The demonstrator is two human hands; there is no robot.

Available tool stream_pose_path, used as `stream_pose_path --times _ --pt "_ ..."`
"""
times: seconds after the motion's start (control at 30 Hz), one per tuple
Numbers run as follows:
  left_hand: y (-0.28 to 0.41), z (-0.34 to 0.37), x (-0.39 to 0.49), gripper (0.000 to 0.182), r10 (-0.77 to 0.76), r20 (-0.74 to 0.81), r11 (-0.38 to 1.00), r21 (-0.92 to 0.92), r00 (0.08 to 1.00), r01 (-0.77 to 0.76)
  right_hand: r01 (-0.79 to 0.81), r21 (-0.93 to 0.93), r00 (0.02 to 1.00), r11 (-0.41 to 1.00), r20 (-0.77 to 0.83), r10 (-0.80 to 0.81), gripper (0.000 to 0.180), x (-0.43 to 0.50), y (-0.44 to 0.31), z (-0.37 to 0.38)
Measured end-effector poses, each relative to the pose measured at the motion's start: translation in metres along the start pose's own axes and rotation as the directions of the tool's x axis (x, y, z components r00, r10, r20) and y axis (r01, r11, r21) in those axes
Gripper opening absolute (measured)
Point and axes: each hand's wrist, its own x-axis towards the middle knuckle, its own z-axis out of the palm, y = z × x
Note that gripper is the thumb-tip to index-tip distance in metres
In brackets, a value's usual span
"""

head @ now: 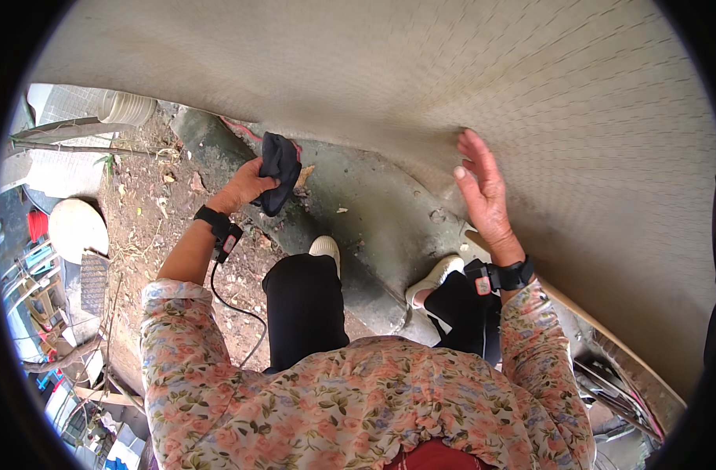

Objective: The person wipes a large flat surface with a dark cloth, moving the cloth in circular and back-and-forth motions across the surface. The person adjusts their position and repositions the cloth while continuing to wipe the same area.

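Note:
My left hand grips a folded piece of black cloth between thumb and fingers, above the ground. In front of me a broad beige sheet with a fine dashed texture fills the top and right of the view. My right hand is raised beside this sheet, thumb apart from the fingers and nothing in it. Its fingertips are close against the beige surface; whether they touch it, I cannot tell. A red strip shows behind the black cloth, partly hidden by it.
My feet in pale shoes stand on a grey concrete slab. Leaf-strewn soil lies to the left, with a ribbed pale bucket, a round board and branches. Scrap pieces lie at lower right. A cable trails from my left wrist strap.

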Motion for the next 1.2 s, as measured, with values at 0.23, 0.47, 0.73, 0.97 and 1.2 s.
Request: stream_pose_path --times 0.23,0.47,0.73,0.97,1.2 --pt "-0.033 0.033 0.12 0.049 0.342 -0.176 0.68 0.725 0.923 -0.114 0.089 0.048 0.993 0.995 -0.087 -0.084 0.054 0.001 0.03 0.015" --pt "-0.035 0.036 0.184 0.036 0.513 -0.351 0.623 0.78 0.784 -0.059 -0.144 -0.127 0.989 0.981 -0.051 0.139 0.037 -0.042 0.06 0.023" --pt "-0.038 0.025 0.23 0.032 0.321 -0.512 0.691 0.702 0.797 0.172 -0.393 -0.029 0.913 0.919 -0.129 0.387 0.032 -0.087 0.097 0.034" --pt "-0.053 -0.001 0.227 0.036 0.263 -0.55 0.656 0.704 0.793 0.271 -0.457 -0.045 0.884 0.888 -0.132 0.448 0.031 -0.093 0.111 0.031" --pt "-0.07 -0.043 0.182 0.04 0.124 -0.749 0.828 0.439 0.651 0.348 -0.436 -0.024 0.895 0.899 -0.119 0.431 0.031 -0.107 0.124 0.016"
